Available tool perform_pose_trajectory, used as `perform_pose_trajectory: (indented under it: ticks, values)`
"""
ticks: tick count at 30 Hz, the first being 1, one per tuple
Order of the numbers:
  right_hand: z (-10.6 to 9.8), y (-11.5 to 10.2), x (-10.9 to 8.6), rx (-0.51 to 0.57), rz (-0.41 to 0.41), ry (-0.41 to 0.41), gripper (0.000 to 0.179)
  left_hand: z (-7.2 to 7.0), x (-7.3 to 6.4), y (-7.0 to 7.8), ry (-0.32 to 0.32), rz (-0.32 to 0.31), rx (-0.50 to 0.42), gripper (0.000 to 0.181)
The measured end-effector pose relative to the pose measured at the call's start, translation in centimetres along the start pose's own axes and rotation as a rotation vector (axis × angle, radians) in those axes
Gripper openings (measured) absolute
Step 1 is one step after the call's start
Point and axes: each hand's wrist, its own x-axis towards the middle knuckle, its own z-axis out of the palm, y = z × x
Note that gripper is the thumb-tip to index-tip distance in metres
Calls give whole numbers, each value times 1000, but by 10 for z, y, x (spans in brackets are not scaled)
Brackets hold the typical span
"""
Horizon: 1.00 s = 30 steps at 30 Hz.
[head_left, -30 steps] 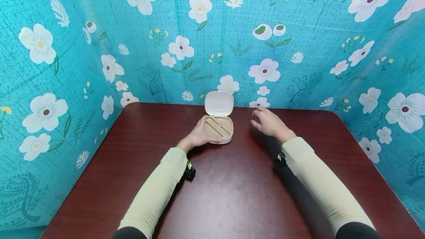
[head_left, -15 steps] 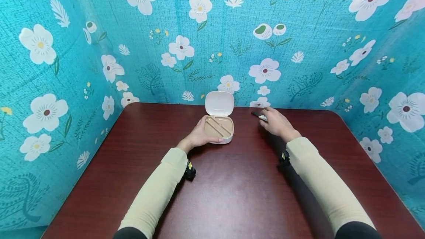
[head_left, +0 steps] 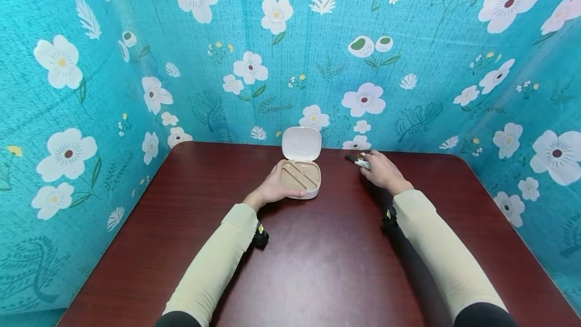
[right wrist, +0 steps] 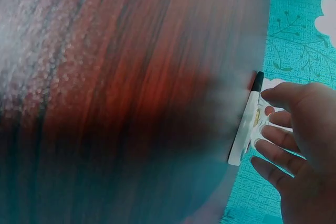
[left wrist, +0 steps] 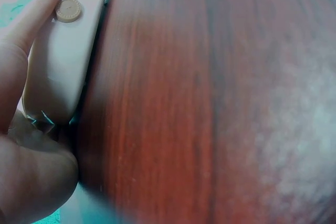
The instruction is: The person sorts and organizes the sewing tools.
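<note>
A white box (head_left: 313, 194) with a beige compartmented inside stands on the table, its white lid (head_left: 301, 144) raised. My left hand (head_left: 272, 185) grips the box from the left side, thumb along its front. In the left wrist view the thumb of my left hand (left wrist: 16, 66) lies beside a round beige button (left wrist: 69, 10) on the box's front. To the right of the box, a slim white object with a black end (right wrist: 244, 127) lies on the table; its kind is unclear. My right hand (head_left: 383, 171) is just beside it, and in the right wrist view its fingers are spread apart.
The dark red-brown table (head_left: 313, 266) has rounded back corners. Blue floral cloth (head_left: 399, 85) hangs behind the table and along both sides.
My right hand has shifted a little to the right, and the slim white object, mostly hidden before, now shows beside its fingers. My left hand and the box have stayed in place.
</note>
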Motion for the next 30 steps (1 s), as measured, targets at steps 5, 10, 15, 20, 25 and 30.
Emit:
perform_pose_trajectory:
  ticks: [5, 10, 15, 20, 25, 30]
  values:
    - [5, 5, 1, 20, 17, -3, 41, 0, -1, 0, 2, 3, 4, 108]
    - [5, 6, 1, 27, 30, -8, 42, 0, 0, -1, -1, 4, 4, 108]
    - [7, 6, 3, 17, 13, -4, 37, 0, 2, -3, -1, 10, 10, 109]
    - [9, 7, 4, 20, 1, -14, 28, 1, 3, -5, -3, 11, 16, 110]
    - [12, 7, 4, 38, 27, -29, 29, 0, 1, -4, -6, 17, 12, 109]
    - [13, 7, 5, 52, 50, -16, 30, 0, 1, -3, -3, 19, 9, 109]
